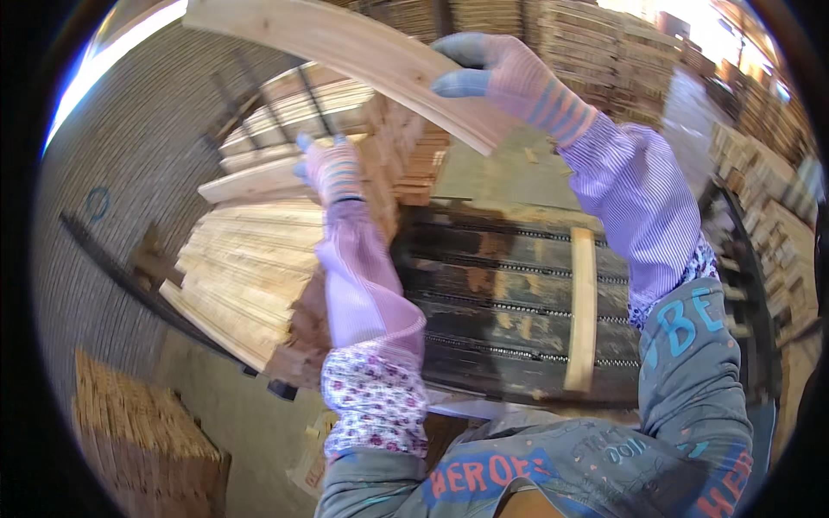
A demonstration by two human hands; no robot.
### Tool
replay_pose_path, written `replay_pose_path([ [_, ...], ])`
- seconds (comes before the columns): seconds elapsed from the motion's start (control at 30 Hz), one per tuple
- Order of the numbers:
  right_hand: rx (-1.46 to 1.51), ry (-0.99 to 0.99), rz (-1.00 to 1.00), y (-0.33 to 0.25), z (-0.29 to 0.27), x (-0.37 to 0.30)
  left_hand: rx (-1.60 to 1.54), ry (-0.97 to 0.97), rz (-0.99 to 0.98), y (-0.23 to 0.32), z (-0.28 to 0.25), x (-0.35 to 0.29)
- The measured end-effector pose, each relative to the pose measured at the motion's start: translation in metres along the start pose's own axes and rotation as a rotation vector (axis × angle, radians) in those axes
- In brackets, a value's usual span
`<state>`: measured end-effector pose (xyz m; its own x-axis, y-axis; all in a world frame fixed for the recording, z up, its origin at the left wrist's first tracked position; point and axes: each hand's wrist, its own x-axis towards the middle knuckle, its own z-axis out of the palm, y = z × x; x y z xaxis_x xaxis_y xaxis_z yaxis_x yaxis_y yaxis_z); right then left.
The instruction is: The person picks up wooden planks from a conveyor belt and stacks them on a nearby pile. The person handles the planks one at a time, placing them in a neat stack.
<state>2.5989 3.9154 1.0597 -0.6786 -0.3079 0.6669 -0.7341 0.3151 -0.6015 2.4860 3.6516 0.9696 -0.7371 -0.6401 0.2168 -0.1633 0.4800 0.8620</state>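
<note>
My right hand (527, 82), in a striped knit glove with blue fingertips, grips a long pale wooden board (345, 43) near its right end. That board is raised and slants from the upper left down toward the middle. My left hand (332, 168), gloved alike, is lower, at the stack of pale boards (250, 246). Its fingers are spread near the right end of a loose board (255, 180) lying on top; whether they touch it I cannot tell. Another single board (582, 311) rests across the dark chain conveyor (484, 328) in front of me.
Dark upright bars (315, 99) stand at the far side of the stack. A black rail (155, 293) runs along its left. More timber is piled at lower left (142, 423), far back (596, 52) and right (768, 224). A corrugated wall (138, 121) is on the left.
</note>
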Motion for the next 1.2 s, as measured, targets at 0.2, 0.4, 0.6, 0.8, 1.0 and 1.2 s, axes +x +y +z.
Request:
replay_pose_path([
  [0.2, 0.279, 0.281, 0.349, 0.014, -0.105, -0.190, 0.905, 0.026, 0.780, -0.036, 0.056, 0.096],
  [0.4, 0.390, 0.467, 0.624, 0.047, -0.102, -0.305, -0.246, 0.242, 0.751, -0.043, 0.032, -0.023],
  [0.6, 0.539, 0.594, 0.843, 0.051, -0.100, -0.431, -0.116, -0.878, 0.955, -0.152, 0.064, -0.318],
  [0.8, 0.700, 0.708, 0.961, 0.056, -0.052, -0.516, 0.690, -1.204, 0.716, -0.273, 0.095, -0.447],
  [1.0, 0.782, 0.752, 1.017, 0.072, -0.050, -0.548, 0.484, -1.076, 0.636, -0.311, 0.119, -0.438],
  [1.2, 0.689, 0.747, 0.986, 0.080, -0.069, -0.577, -0.651, -1.487, -0.544, -0.253, 0.103, -0.411],
])
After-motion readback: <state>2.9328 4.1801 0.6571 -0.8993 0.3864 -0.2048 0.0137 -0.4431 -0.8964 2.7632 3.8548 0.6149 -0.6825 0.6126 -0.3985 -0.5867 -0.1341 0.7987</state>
